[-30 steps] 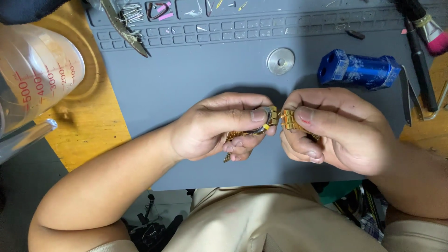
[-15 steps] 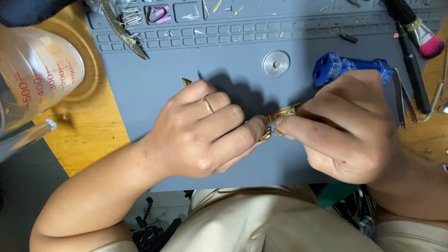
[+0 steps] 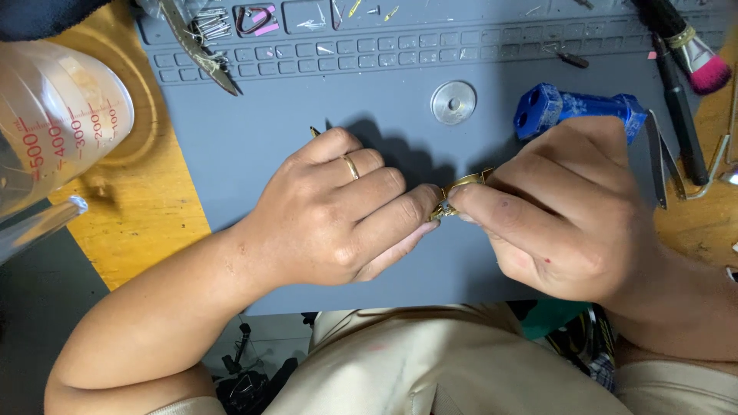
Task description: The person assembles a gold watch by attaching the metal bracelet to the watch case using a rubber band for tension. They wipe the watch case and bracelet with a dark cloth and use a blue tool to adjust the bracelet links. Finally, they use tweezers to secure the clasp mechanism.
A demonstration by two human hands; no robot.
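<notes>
Grey work mat [image 3: 307,253] covers the counter. Left hand [image 3: 330,211] and right hand [image 3: 565,211] meet over its middle, each grip pinching one end of a small gold metal piece [image 3: 459,192]. Blue tool [image 3: 576,107] lies just behind the right hand; silver disc [image 3: 453,102] nearby.

single head cam, looks steeply down from above, close on both hands, grip at frame centre, grey mat [image 3: 307,100] beyond grip, lap beneath it, no second view
</notes>
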